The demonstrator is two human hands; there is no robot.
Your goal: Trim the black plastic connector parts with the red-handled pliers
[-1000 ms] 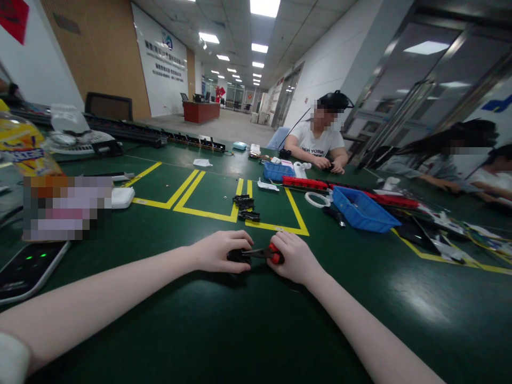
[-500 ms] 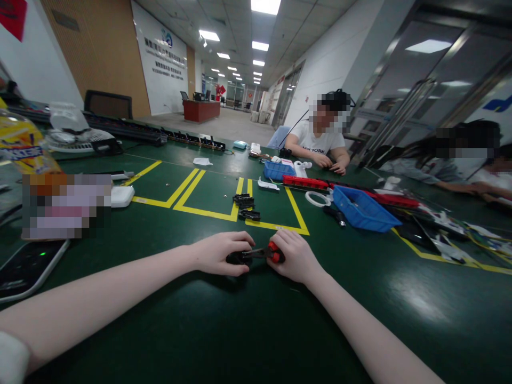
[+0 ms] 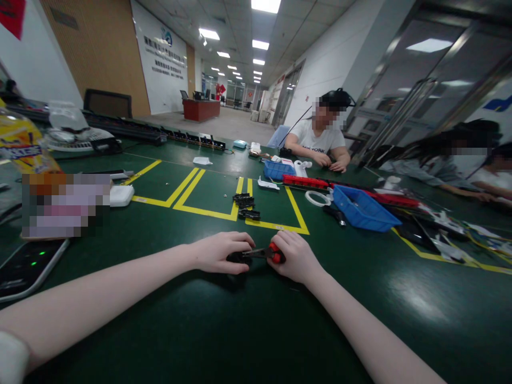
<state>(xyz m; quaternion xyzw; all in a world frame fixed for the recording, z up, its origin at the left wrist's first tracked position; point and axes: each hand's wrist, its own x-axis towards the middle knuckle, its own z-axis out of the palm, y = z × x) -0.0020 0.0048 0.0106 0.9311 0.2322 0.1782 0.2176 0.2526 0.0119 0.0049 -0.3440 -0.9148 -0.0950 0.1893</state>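
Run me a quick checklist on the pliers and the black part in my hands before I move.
1. Pliers in the right hand: ok, the right hand is closed around the red handles of the pliers.
2. Black part held: ok, between the left hand's fingers and thumb; the black part is partly hidden.
3. Pliers' tips aimed at it: ok.
4. Firm bite: cannot tell, too small and dark.
5. Loose parts apart from both hands: ok, at the yellow tape.

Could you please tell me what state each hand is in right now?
Left hand: closed, holding a small black part.
Right hand: closed, holding red-handled pliers.
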